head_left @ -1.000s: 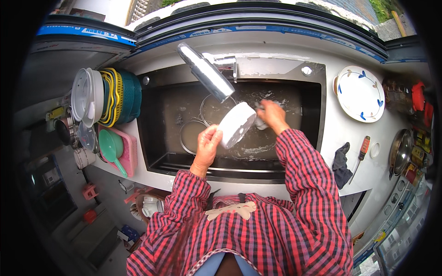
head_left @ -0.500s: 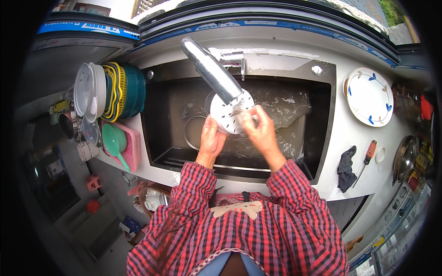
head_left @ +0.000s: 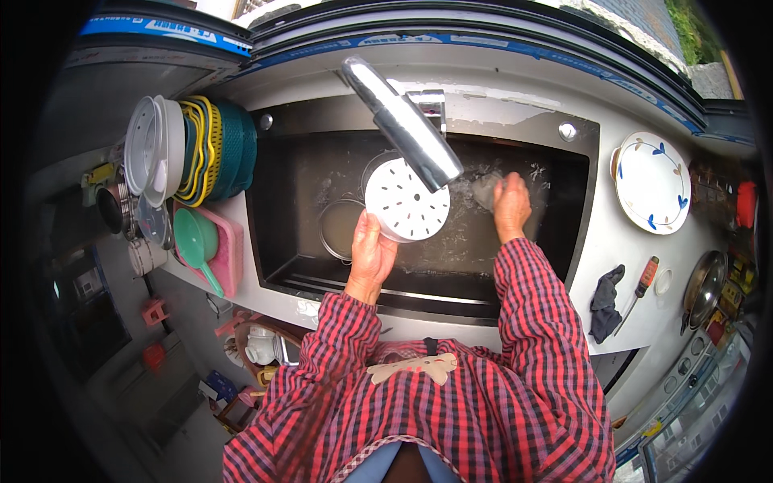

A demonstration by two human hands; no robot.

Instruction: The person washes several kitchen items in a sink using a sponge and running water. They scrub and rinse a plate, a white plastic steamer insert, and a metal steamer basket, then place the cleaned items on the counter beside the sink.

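My left hand grips the lower left edge of a round white plate with slots, thumb on its face. The plate hangs tilted over the sink, below the wide chrome faucet. Over the murky water to the right, my right hand is closed on a pale, wet, cloth-like piece. That piece is blurred, and its lower part cannot be told from the water. Left of the plate, a round metal-rimmed vessel sits in the water, partly covered by my left hand and the plate.
Left of the sink stand stacked colanders and a green ladle on a pink basket. On the right counter are a floral plate, a dark cloth, a screwdriver-like tool and a lidded pan.
My right hand has left the slotted plate's face and moved right, over the water, with the pale piece. The left hand still holds the plate, which has shifted little.
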